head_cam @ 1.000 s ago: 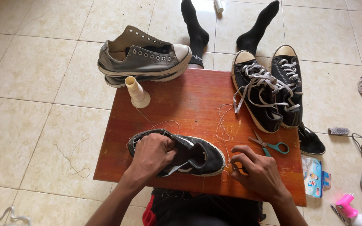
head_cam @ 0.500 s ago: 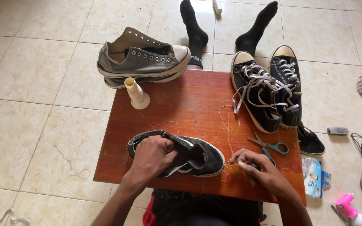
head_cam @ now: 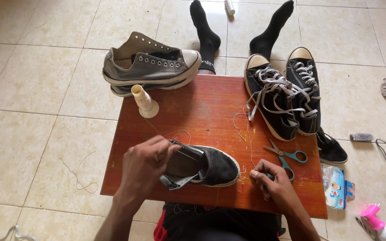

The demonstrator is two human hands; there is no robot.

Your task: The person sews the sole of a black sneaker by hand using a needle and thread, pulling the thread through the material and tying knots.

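Note:
A black slip-on shoe (head_cam: 211,167) with a pale sole lies on the reddish wooden table (head_cam: 202,111), toe pointing right. My left hand (head_cam: 144,164) grips its heel and opening. Just right of the toe, my right hand (head_cam: 271,180) is closed in a pinch on a thin pale thread (head_cam: 249,138) that runs up across the table; whether it holds a needle I cannot tell. A cream thread spool (head_cam: 144,101) stands at the table's back left. Teal-handled scissors (head_cam: 287,156) lie right beside my right hand.
A grey lace-less sneaker pair (head_cam: 150,67) is stacked at the back left corner. Two black laced sneakers (head_cam: 282,96) rest on the right edge, another black shoe (head_cam: 331,149) on the floor. My socked feet (head_cam: 208,31) stretch beyond. A blue packet (head_cam: 336,185) and pink tool (head_cam: 374,214) lie at right.
My right hand has drawn away from the shoe's toe to the right, pulling the thread out. My left hand stays on the shoe's heel.

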